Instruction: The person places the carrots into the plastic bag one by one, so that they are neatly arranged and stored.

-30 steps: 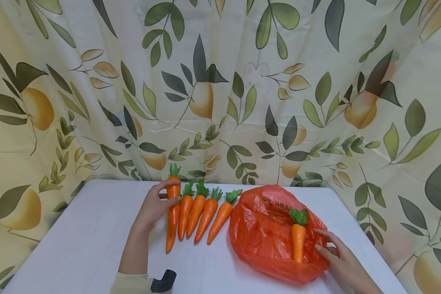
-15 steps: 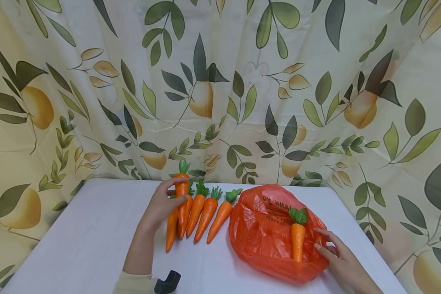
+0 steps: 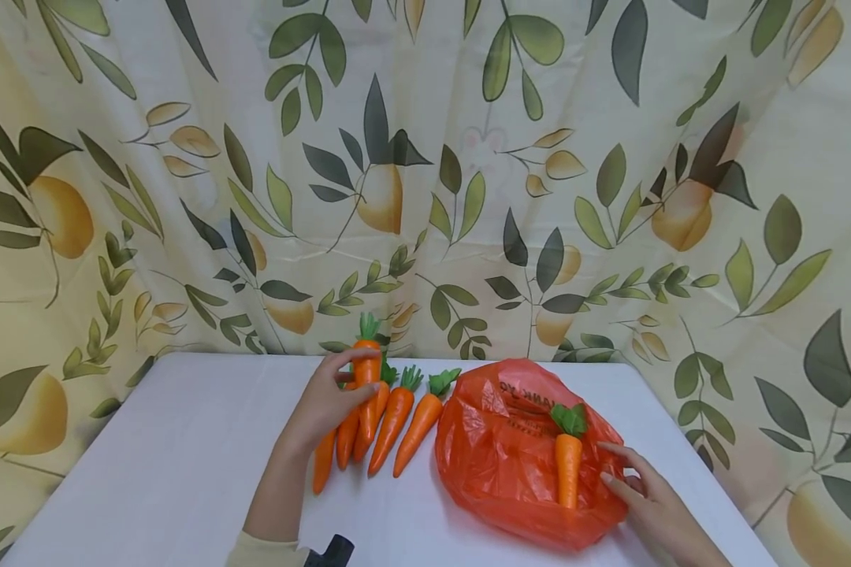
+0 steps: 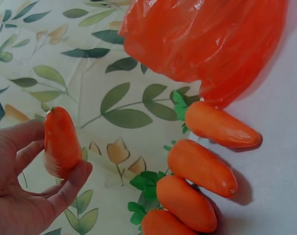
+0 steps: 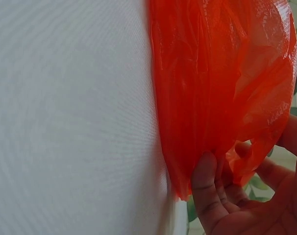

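My left hand (image 3: 326, 398) pinches a carrot (image 3: 366, 366) between thumb and fingers, green top upward, and holds it over the row of carrots (image 3: 418, 435) on the white table. In the left wrist view the held carrot (image 4: 61, 142) appears raised, apart from the others. To the right lies a red plastic bag (image 3: 482, 461) with its mouth spread wide. One carrot (image 3: 568, 468) sits inside it, leafy end up, its tip hidden by the bag's near side. My right hand (image 3: 648, 496) grips the bag's right edge, thumb on one side of the film and fingers on the other.
Behind the white table (image 3: 206, 457) hangs a curtain (image 3: 425, 197) with a leaf and fruit print, close to the far edge. The rightmost loose carrot lies close beside the bag's left side. A black strap device (image 3: 333, 551) sits at my left wrist.
My left hand has carried its carrot to the right, across the left part of the row. My right hand stays on the bag's edge. The head view has shifted slightly.
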Tool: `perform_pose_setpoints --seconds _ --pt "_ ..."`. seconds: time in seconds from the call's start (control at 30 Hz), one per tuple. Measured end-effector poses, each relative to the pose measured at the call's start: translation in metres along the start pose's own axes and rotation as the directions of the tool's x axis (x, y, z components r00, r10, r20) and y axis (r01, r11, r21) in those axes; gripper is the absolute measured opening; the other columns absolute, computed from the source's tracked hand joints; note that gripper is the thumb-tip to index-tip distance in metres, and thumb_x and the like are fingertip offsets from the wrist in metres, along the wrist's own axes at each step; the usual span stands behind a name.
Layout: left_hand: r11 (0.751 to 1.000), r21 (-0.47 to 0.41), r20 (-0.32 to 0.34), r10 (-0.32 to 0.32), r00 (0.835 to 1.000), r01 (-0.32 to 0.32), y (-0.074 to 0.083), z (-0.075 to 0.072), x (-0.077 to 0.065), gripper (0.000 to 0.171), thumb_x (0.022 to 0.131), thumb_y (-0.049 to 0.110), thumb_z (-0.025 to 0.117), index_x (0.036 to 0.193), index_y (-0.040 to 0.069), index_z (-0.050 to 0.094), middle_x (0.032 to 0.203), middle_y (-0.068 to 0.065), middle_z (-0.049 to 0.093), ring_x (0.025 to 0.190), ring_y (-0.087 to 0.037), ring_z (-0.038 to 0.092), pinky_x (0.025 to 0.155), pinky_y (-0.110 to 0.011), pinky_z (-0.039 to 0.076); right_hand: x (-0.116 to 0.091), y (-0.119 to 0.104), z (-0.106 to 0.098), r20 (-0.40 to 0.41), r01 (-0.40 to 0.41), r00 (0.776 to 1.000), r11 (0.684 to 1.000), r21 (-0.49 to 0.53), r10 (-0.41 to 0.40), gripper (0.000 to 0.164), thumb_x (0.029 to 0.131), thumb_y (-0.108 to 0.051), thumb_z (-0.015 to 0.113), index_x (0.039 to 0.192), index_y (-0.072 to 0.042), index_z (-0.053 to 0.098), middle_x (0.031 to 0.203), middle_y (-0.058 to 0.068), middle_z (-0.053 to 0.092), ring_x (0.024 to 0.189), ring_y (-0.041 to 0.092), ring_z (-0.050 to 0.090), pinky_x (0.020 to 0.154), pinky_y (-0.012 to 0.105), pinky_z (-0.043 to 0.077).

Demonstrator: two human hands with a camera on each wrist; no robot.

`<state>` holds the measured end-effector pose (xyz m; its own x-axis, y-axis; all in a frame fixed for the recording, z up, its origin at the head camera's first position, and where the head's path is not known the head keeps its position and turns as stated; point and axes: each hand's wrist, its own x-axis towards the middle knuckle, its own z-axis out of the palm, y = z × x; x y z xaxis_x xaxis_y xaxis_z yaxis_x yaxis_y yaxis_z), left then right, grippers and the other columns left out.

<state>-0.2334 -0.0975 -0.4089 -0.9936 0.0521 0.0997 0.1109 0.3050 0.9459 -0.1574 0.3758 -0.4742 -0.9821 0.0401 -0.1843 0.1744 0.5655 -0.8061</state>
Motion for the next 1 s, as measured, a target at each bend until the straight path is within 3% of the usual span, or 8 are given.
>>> perform_pose_setpoints --seconds 0.3,0.47,0.63,0.83,1.0 --pt "0.997 -0.053 0.053 0.050 0.997 -0.047 0.008 0.011 0.001 0.044 0.091 0.013 0.081 0.130 0.031 0.071 0.145 -0.004 0.047 0.119 -0.036 0.055 0.084 -0.047 0.057 -0.002 0.002 -0.001 0.003 -0.009 1.000 1.000 0.005 0.009 0.060 0.105 -0.033 0.062 0.155 -0.010 0.039 0.146 0.023 0.043 0.124 0.040 0.053 0.091 0.044 0.057" --pt "0.997 -0.060 0.065 0.059 0.996 -0.055 0.013 0.020 0.001 0.043 0.091 0.015 0.081 0.125 0.038 0.071 0.146 0.002 0.048 0.121 -0.034 0.053 0.082 -0.042 0.057 -0.002 0.000 0.000 -0.004 0.015 1.000 1.000 -0.007 -0.015 0.059 0.106 -0.032 0.061 0.155 -0.008 0.039 0.144 0.022 0.045 0.121 0.038 0.054 0.090 0.042 0.058" --pt "0.995 -0.072 0.084 0.081 0.993 -0.075 0.020 0.028 0.000 0.044 0.091 0.013 0.080 0.128 0.035 0.071 0.150 0.001 0.045 0.120 -0.037 0.054 0.079 -0.042 0.059 -0.003 -0.002 0.003 -0.009 0.025 1.000 1.000 0.002 -0.025 0.060 0.104 -0.031 0.063 0.154 -0.008 0.040 0.143 0.021 0.047 0.117 0.034 0.057 0.087 0.037 0.058" --pt "0.989 -0.080 0.111 0.135 0.985 -0.127 0.035 0.039 -0.001 0.043 0.091 0.014 0.081 0.127 0.034 0.071 0.146 -0.001 0.048 0.118 -0.037 0.055 0.080 -0.042 0.059 -0.004 -0.001 0.003 -0.010 0.018 1.000 1.000 0.010 -0.018 0.060 0.104 -0.031 0.063 0.155 -0.009 0.039 0.144 0.021 0.045 0.119 0.036 0.057 0.087 0.038 0.059" --pt "0.986 -0.120 0.159 0.137 0.978 -0.118 0.052 0.053 -0.004 0.043 0.091 0.015 0.081 0.128 0.035 0.070 0.145 0.001 0.045 0.116 -0.034 0.056 0.079 -0.040 0.060 -0.003 0.001 0.002 -0.010 0.010 1.000 1.000 0.009 -0.010 0.061 0.104 -0.033 0.063 0.155 -0.009 0.038 0.150 0.022 0.041 0.120 0.036 0.056 0.087 0.038 0.059"
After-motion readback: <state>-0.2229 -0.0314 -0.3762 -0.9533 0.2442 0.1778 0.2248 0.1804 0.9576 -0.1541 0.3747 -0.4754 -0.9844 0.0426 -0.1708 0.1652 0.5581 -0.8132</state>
